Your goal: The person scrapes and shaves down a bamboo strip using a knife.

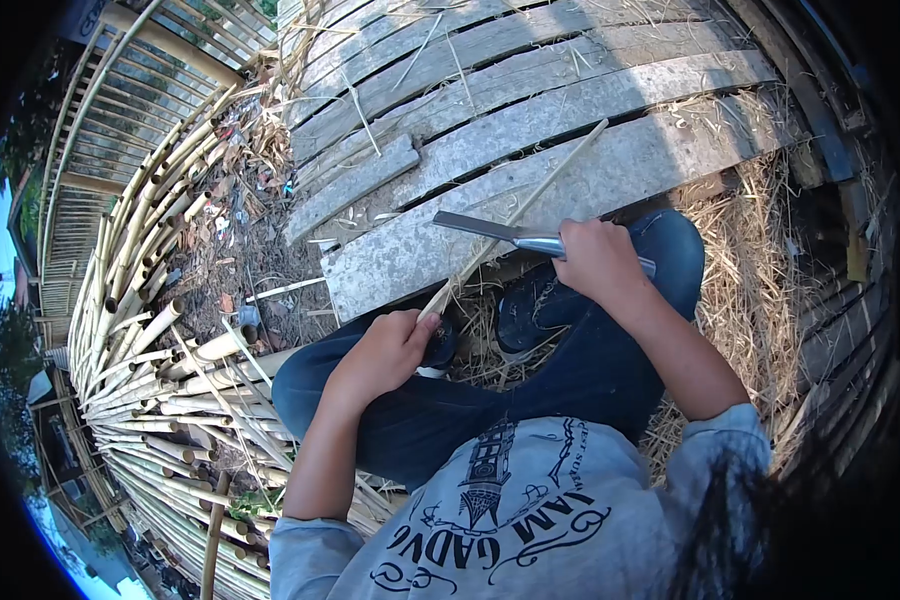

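Note:
My left hand (378,352) is closed around the near end of a thin bamboo strip (553,180). The strip slants away to the upper right, its far end over the wooden planks (410,255). In my right hand (602,262) is a knife (470,226) with a straight, flat blade and a shiny metal handle. Its blade points left and crosses over the strip near the middle; whether the two touch I cannot tell. My fingers wrap round the handle, whose butt shows past the hand near my right knee.
A loose short board (355,188) lies on the plank platform. Bamboo poles (170,400) are piled on the left, below a bamboo fence (140,80). Straw-like shavings (735,260) cover the ground on the right and around my shoes.

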A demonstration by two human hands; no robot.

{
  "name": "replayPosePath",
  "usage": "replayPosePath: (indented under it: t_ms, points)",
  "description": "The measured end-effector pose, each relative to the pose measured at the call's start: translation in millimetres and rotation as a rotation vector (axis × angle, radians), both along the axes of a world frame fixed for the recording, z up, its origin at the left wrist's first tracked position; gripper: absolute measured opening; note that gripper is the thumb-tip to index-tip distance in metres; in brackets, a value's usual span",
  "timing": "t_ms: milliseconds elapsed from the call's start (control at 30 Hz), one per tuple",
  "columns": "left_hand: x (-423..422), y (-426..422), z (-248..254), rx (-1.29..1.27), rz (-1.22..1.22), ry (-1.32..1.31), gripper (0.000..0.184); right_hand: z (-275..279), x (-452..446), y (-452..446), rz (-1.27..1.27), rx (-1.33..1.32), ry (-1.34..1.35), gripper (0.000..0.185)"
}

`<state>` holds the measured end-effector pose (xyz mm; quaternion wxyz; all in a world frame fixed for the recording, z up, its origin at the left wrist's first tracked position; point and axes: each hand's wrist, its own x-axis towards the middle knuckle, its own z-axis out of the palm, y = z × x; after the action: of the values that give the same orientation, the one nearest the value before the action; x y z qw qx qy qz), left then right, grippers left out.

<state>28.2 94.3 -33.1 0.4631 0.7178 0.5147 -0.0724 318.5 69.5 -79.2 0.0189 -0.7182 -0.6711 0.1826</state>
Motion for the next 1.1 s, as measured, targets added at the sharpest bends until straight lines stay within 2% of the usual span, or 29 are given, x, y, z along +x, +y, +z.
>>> replayPosePath:
  t_ms: [100, 133, 167, 200, 267, 300, 333, 400, 467, 567, 667, 767, 800, 933, 967, 1100]
  points:
    - [-10.5, -19.2, -11.9, -0.071, 0.041, 0.009, 0.044, -31.5, 21.3, 17.0, -0.003, 0.036, -0.088, 0.011]
    - [-13.7, -28.2, -15.3, -0.116, 0.095, -0.005, 0.044, -27.2, 35.0, 26.6, -0.089, -0.038, -0.115, 0.011]
    - [-20.0, -37.8, -19.8, -0.149, 0.114, -0.068, 0.042, -32.5, 49.1, 30.7, -0.147, 0.094, -0.135, 0.012]
    - [-20.6, -46.1, -17.0, -0.153, 0.108, -0.064, 0.042, -33.1, 63.9, 41.8, -0.187, 0.037, -0.187, 0.012]
    - [-18.3, -61.3, -10.8, -0.377, 0.299, -0.132, 0.042, -24.1, 87.0, 49.8, -0.18, 0.05, -0.243, 0.012]
    - [-15.6, -66.9, -13.7, -0.266, 0.236, -0.18, 0.04, -19.0, 93.7, 50.8, -0.17, 0.074, -0.247, 0.012]
    - [-12.6, -69.0, -14.4, -0.265, 0.235, -0.183, 0.04, -13.2, 98.3, 51.7, -0.158, 0.096, -0.248, 0.012]
    - [0.1, -75.2, -10.1, -0.433, 0.381, -0.199, 0.04, -2.5, 84.4, 36.4, -0.161, 0.102, -0.212, 0.012]
    - [12.5, -75.6, -13.6, -0.419, 0.382, -0.215, 0.041, 6.0, 67.6, 20.8, -0.028, 0.055, -0.099, 0.014]
    - [34.8, -72.6, 0.6, -0.066, 0.19, -0.17, 0.041, 5.1, 76.2, 9.4, -0.042, 0.028, -0.083, 0.017]
    - [37.8, -79.5, 11.2, -0.075, 0.152, -0.075, 0.036, -8.4, 137.3, 9.2, -0.326, 0.09, -0.138, 0.017]
    - [56.9, -93.8, 23.4, -0.081, 0.118, -0.063, 0.034, -4.3, 169.3, -13.2, -0.404, 0.251, -0.153, 0.017]
    - [62.8, -98.0, 20.3, -0.078, 0.112, -0.064, 0.034, 0.6, 167.2, -19.8, -0.41, 0.254, -0.154, 0.017]
    - [91.5, -111.4, 5.9, -0.102, 0.181, -0.195, 0.035, 26.6, 136.0, -53.0, -0.147, 0.117, 0.025, 0.018]
    - [98.0, -111.1, 7.9, -0.028, 0.139, -0.152, 0.034, 23.2, 138.2, -61.1, -0.131, 0.154, 0.05, 0.018]
    - [113.5, -127.8, 13.8, 0.068, 0.06, -0.083, 0.025, 12.3, 174.2, -88.5, -0.29, 0.121, 0.047, 0.017]
